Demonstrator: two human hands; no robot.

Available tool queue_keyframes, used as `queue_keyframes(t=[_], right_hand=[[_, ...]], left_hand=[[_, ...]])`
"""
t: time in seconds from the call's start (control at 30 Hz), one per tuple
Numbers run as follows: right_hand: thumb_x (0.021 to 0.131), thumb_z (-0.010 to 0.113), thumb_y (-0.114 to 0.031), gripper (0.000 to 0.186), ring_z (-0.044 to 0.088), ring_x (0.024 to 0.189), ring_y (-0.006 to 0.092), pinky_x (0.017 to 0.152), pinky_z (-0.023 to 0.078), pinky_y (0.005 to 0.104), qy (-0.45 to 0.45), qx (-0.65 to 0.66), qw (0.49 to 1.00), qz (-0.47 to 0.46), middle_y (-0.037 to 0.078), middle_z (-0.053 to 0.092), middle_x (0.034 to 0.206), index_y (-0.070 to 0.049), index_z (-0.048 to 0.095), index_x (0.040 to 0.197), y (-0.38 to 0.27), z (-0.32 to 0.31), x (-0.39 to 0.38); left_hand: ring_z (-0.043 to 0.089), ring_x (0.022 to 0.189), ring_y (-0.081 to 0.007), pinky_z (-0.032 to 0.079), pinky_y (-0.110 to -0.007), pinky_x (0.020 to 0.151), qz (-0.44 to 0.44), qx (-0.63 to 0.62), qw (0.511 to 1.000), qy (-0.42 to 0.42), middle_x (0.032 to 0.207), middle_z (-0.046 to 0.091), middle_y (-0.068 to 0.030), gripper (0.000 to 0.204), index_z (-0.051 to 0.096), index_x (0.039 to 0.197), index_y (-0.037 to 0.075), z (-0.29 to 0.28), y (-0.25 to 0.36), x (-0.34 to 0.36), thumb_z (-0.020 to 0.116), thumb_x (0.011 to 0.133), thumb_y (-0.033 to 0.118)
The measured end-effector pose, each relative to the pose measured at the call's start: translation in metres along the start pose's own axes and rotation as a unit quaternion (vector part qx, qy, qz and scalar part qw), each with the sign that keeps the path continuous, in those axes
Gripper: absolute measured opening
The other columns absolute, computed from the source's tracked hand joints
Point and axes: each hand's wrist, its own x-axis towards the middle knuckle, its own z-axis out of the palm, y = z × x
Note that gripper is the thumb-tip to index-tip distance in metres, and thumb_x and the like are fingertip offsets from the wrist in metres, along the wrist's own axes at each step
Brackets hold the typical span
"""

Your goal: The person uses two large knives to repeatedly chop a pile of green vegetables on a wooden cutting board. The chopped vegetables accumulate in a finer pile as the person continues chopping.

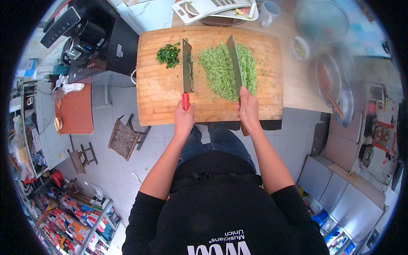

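My left hand (185,115) grips a cleaver (187,66) by its red handle; the blade, with green shreds on it, stands at the middle-left of a wooden cutting board (157,93). My right hand (248,108) is closed on a second cleaver (234,61) with a wooden handle, its blade over a wide heap of finely chopped pale green vegetable (216,72). A smaller pile of dark green chopped leaves (168,56) lies left of the left blade.
A black appliance (123,36) stands left of the board. Behind it are a white slicer (185,12) and a mug (267,12); to the right, a small bowl (300,47) and a pan (327,72). A woven stool (125,138) and shelving (72,216) are lower left.
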Motion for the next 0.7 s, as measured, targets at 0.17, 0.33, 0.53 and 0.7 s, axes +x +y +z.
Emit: queue_keyframes(t=[0.17, 0.33, 0.53, 0.7], right_hand=[[0.096, 0.036, -0.039, 0.048, 0.047, 0.043, 0.0163, 0.043, 0.038, 0.0321, 0.003, -0.048, 0.997, -0.054, 0.008, 0.043, 0.048, 0.003, 0.057, 0.084, -0.005, -0.005, 0.0], [0.096, 0.033, -0.041, 0.051, 0.046, 0.042, 0.0147, 0.041, 0.037, 0.0306, 0.018, 0.016, 1.0, 0.005, 0.006, 0.043, 0.047, 0.002, 0.056, 0.081, -0.006, -0.007, 0.001], [0.094, 0.036, -0.045, 0.047, 0.039, 0.037, 0.0101, 0.035, 0.033, 0.0262, 0.022, 0.058, 0.998, 0.001, 0.002, 0.042, 0.05, -0.005, 0.043, 0.07, -0.005, -0.013, 0.006], [0.095, 0.037, -0.042, 0.049, 0.043, 0.041, 0.0108, 0.038, 0.035, 0.027, 0.047, 0.039, 0.998, -0.001, 0.002, 0.042, 0.048, 0.0, 0.051, 0.073, -0.005, -0.013, 0.006]], left_hand=[[0.041, 0.049, -0.0094, 0.036, -0.028, 0.044, 0.012, -0.001, 1.0, -0.003, 0.058, 0.041, 0.0005, 0.013, 0.044, 0.076, 0.005, -0.001, -0.002, 0.002, 0.055, 0.082, 0.01], [0.042, 0.05, -0.0097, 0.036, -0.028, 0.044, 0.018, 0.011, 1.0, 0.004, 0.058, 0.042, 0.0, 0.013, 0.044, 0.076, 0.005, -0.001, -0.006, 0.002, 0.055, 0.082, 0.01], [0.043, 0.05, -0.01, 0.036, -0.028, 0.044, 0.014, 0.021, 1.0, -0.001, 0.057, 0.043, -0.0004, 0.013, 0.045, 0.077, 0.004, -0.003, -0.007, 0.005, 0.055, 0.082, 0.011], [0.043, 0.049, -0.0096, 0.036, -0.028, 0.045, 0.005, 0.005, 1.0, -0.003, 0.057, 0.042, -0.0003, 0.012, 0.045, 0.077, 0.005, -0.002, -0.007, 0.005, 0.055, 0.082, 0.011]])
